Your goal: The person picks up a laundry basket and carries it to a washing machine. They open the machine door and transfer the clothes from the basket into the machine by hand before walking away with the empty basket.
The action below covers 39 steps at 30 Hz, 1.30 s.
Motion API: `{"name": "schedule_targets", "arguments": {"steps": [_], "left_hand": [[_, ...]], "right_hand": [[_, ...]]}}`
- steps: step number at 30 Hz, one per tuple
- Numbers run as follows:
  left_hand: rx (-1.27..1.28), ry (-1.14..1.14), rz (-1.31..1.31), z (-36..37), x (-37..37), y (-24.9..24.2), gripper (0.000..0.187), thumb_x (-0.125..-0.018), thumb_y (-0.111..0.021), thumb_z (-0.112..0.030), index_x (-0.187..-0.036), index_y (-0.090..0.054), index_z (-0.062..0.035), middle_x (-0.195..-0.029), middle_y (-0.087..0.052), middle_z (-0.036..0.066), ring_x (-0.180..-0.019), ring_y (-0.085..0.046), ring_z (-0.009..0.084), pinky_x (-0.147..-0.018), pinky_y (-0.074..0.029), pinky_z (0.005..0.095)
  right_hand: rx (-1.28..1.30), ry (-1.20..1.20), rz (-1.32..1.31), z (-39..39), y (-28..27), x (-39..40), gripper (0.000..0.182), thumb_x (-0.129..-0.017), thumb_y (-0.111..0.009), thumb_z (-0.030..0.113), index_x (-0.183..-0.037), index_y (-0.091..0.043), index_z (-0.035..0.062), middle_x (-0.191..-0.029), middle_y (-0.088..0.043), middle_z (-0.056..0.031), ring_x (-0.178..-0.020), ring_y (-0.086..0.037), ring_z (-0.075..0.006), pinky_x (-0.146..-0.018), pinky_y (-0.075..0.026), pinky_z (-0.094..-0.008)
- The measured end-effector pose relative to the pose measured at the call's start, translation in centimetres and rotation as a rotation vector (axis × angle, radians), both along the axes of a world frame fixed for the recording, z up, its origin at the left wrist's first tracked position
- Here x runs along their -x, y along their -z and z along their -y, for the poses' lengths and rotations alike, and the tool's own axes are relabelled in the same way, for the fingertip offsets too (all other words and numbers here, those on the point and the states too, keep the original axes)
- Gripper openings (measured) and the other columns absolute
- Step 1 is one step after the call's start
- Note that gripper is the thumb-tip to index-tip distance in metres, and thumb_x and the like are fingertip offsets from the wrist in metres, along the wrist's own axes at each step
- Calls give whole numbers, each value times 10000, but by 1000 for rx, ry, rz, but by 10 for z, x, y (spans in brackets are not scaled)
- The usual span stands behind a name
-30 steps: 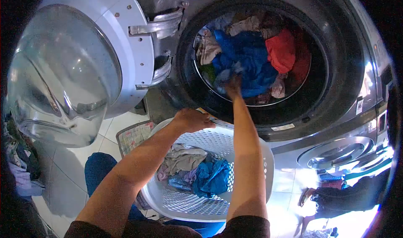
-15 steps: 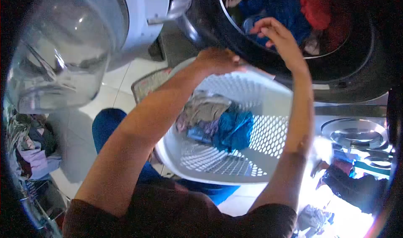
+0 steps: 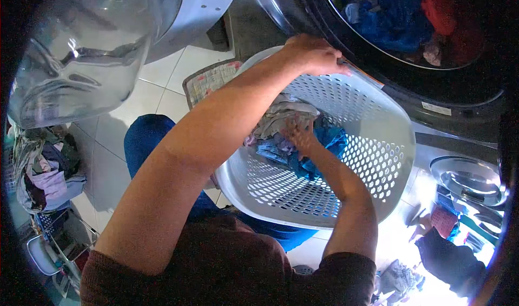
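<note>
A white perforated laundry basket (image 3: 403, 144) stands tilted in front of the drum opening. My left hand (image 3: 316, 57) is closed over its far rim, with the fingertips partly hidden. Down inside the basket, my right hand (image 3: 300, 136) has its fingers spread, touching or just above the clothes. Under those fingers lies a beige-grey garment (image 3: 275, 119). Beside it, a blue garment (image 3: 332, 138) is partly covered by my right wrist. More clothes, blue and dark red (image 3: 373, 28), fill the drum of the front-loading machine (image 3: 459, 98).
The machine's round glass door (image 3: 81, 63) hangs open at the upper left. A patterned mat (image 3: 213, 79) lies on the tiled floor. Piled clothes (image 3: 51, 171) sit on a wire rack at left. Dark garments (image 3: 448, 257) and a second round door (image 3: 467, 179) are at right.
My right hand has come away from the drum opening and down into the basket, onto the clothes. My left hand stays on the rim. The view has shifted slightly.
</note>
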<state>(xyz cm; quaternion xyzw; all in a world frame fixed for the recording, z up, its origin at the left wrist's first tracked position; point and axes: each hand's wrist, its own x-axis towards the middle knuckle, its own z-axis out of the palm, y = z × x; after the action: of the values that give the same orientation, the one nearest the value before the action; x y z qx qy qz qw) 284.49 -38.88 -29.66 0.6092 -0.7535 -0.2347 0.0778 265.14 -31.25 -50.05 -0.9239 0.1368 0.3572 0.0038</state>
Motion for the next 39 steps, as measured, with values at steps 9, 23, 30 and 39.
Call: {"name": "schedule_targets", "arguments": {"steps": [9,23,30,39], "left_hand": [[24,49,25,5,2,5,590,-772,-370,-631,-1090,-544,-166,-1070,-566,110,-967,-544,302,-809,-435,415],[-78,60,-12,0,0,-14,548,-797,-352,-598,-1104,-511,-173,-1093,-554,118,-995,-529,306,-835,-410,409],[-148,81,-322,24,-4,16,457,-789,-446,-498,-999,-566,-111,-980,-596,145,-931,-569,275,-774,-437,386],[-172,-288,-698,38,-13,29,403,-765,-520,-441,-885,-582,-61,-879,-626,133,-843,-602,258,-718,-452,386]], "right_hand": [[20,157,270,-3,61,-1,353,-814,-432,142,-1155,-477,220,-1346,-273,-97,-1173,-324,-344,-790,-468,-473],[-675,555,634,-22,-188,-19,432,-650,-658,107,-1047,-510,24,-969,-553,-193,-942,-531,-322,-827,-416,-342],[-182,842,1533,103,-321,17,289,-713,-595,124,-974,-502,41,-901,-540,-77,-778,-513,-168,-693,-424,-314],[979,1093,1223,316,-405,-18,495,-803,-478,310,-1224,-404,58,-1257,-407,-110,-1100,-428,-268,-919,-345,-422]]}}
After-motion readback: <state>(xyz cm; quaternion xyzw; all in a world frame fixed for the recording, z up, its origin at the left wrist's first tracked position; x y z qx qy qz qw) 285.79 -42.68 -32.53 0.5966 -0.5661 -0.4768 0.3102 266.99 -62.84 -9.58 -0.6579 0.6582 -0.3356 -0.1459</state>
